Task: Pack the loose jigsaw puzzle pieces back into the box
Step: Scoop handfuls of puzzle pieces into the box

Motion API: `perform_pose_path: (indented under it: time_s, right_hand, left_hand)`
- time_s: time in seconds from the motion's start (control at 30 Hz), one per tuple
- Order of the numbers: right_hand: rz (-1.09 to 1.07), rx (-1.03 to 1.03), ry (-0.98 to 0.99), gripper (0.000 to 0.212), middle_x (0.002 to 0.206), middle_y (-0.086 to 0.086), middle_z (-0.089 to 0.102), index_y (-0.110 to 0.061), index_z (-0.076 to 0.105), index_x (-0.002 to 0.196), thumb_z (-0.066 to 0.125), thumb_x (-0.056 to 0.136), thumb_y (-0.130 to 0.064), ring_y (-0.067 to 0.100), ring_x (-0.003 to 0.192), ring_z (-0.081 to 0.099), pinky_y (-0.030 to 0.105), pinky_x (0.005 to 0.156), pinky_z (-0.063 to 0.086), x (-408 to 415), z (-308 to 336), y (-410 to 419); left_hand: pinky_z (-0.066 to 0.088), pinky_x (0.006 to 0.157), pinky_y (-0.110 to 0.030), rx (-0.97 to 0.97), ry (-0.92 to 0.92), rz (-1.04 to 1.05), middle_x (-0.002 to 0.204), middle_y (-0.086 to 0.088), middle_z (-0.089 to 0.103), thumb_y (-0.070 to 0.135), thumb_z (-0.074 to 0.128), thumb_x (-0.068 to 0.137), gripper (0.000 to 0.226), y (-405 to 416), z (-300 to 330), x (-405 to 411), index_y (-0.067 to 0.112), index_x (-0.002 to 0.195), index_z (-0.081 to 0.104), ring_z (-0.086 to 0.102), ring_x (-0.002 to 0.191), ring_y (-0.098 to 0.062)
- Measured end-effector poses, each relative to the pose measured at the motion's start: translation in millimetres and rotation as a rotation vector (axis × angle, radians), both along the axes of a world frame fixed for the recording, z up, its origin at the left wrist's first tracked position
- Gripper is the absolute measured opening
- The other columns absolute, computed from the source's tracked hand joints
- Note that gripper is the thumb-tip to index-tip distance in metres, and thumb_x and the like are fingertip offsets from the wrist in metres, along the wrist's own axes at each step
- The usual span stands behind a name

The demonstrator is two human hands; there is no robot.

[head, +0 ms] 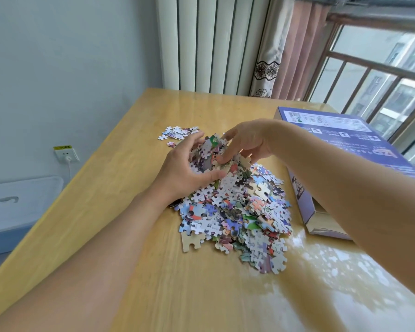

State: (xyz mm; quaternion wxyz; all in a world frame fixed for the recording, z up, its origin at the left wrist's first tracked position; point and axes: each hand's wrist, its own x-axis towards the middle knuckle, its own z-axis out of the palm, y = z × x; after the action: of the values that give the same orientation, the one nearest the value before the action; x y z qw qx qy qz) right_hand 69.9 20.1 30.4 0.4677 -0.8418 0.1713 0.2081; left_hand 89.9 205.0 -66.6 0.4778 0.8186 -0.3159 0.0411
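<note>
A big heap of loose jigsaw pieces (240, 212) lies in the middle of the wooden table (120, 178). At the heap's far end my left hand (185, 168) and my right hand (247, 142) cup a bunch of pieces (209, 152) between them, fingers curled round it from both sides. The purple puzzle box (345, 149) lies on its side to the right of the heap, its open end (321, 224) facing me; my right forearm crosses in front of it. A small patch of pieces (177, 133) lies apart, beyond the hands.
A white radiator (213, 44) and a pink curtain (295, 49) stand behind the table. A barred window (381, 80) is at the right. On the left wall sits a power socket (66, 154) with a plug in it.
</note>
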Motion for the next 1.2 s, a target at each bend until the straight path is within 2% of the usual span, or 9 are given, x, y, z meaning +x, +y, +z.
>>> perform_pose_path:
  time_s: [0.07,0.17,0.27,0.37,0.5,0.73,0.9,1.0,1.2]
  right_hand:
    - [-0.024,0.005,-0.027,0.076,0.147,0.017,0.049,-0.018,0.054,0.138,0.085,0.071,-0.001,0.036,0.129,0.048,0.047,0.106,0.041,-4.1,-0.4,-3.9]
    - [-0.119,0.095,-0.128,0.05,0.119,0.018,0.07,-0.013,0.064,0.115,0.083,0.072,0.004,0.034,0.106,0.068,0.044,0.089,0.055,-15.9,-0.5,-14.8]
    - [-0.214,0.236,-0.191,0.07,0.111,0.018,0.072,-0.006,0.057,0.13,0.085,0.066,0.004,0.035,0.101,0.072,0.053,0.093,0.056,-27.5,-6.8,-20.2]
    - [-0.195,0.209,-0.179,0.111,0.123,0.015,0.065,-0.003,0.056,0.134,0.1,0.032,-0.013,0.033,0.11,0.067,0.05,0.099,0.053,-35.6,-13.4,-18.4]
    - [-0.104,0.09,-0.125,0.096,0.131,0.011,0.063,-0.006,0.059,0.131,0.096,0.042,-0.016,0.029,0.12,0.061,0.045,0.108,0.047,-44.6,-13.4,-18.7]
    - [-0.128,-0.05,-0.1,0.128,0.123,0.008,0.068,-0.013,0.068,0.124,0.098,0.001,-0.035,0.031,0.118,0.061,0.047,0.104,0.05,-54.0,-13.4,-12.8]
    - [-0.316,0.211,-0.21,0.075,0.117,0.019,0.069,0.0,0.062,0.118,0.094,0.051,-0.006,0.031,0.104,0.069,0.045,0.086,0.058,-80.0,-5.3,-19.6]
    - [-0.431,0.358,-0.24,0.097,0.144,0.021,0.052,-0.005,0.058,0.114,0.104,0.03,-0.015,0.039,0.121,0.061,0.059,0.094,0.053,-94.9,-15.5,-33.6]
    - [-0.548,0.521,-0.235,0.069,0.145,0.013,0.052,0.0,0.059,0.128,0.084,0.065,-0.009,0.029,0.13,0.053,0.038,0.086,0.057,-134.4,-11.5,-29.7]
  left_hand:
    - [0.031,0.093,-0.003,0.008,-0.075,0.032,0.127,0.02,0.053,0.068,0.078,0.061,0.088,1.2,3.2,-2.2,0.029,0.136,0.052,0.045,0.116,0.008]
    - [0.038,0.098,-0.015,0.0,-0.204,0.053,0.118,0.015,0.06,0.065,0.075,0.068,0.064,0.8,5.3,-4.4,0.026,0.118,0.064,0.052,0.112,0.001]
    - [0.044,0.098,-0.026,0.014,-0.249,0.016,0.11,0.012,0.067,0.057,0.075,0.074,0.045,-0.6,3.0,-5.7,0.024,0.104,0.071,0.059,0.108,-0.004]
    - [0.049,0.094,-0.03,0.049,-0.266,-0.037,0.105,0.01,0.069,0.039,0.08,0.077,0.027,-4.2,0.2,-8.3,0.022,0.097,0.075,0.062,0.101,-0.004]
    - [0.049,0.096,-0.034,0.081,-0.305,-0.07,0.109,0.009,0.067,0.025,0.078,0.081,0.019,-6.5,-0.6,-11.0,0.022,0.1,0.076,0.061,0.103,-0.007]
    - [0.046,0.096,-0.021,0.059,-0.357,-0.065,0.107,0.01,0.067,0.027,0.075,0.085,0.019,-6.5,2.1,-15.7,0.02,0.103,0.074,0.06,0.102,-0.004]
    - [0.045,0.094,-0.017,-0.002,-0.348,-0.022,0.105,0.009,0.068,0.029,0.073,0.088,0.016,-5.2,7.4,-19.0,0.019,0.101,0.073,0.06,0.102,-0.003]
    - [0.049,0.093,-0.026,-0.05,-0.339,-0.007,0.108,0.006,0.07,0.027,0.073,0.087,0.017,-9.9,13.6,-28.2,0.019,0.102,0.073,0.061,0.104,-0.004]
    - [0.051,0.082,-0.026,-0.03,-0.269,-0.078,0.102,0.01,0.065,0.028,0.072,0.088,0.017,-26.3,34.6,-51.9,0.024,0.104,0.071,0.06,0.096,-0.002]
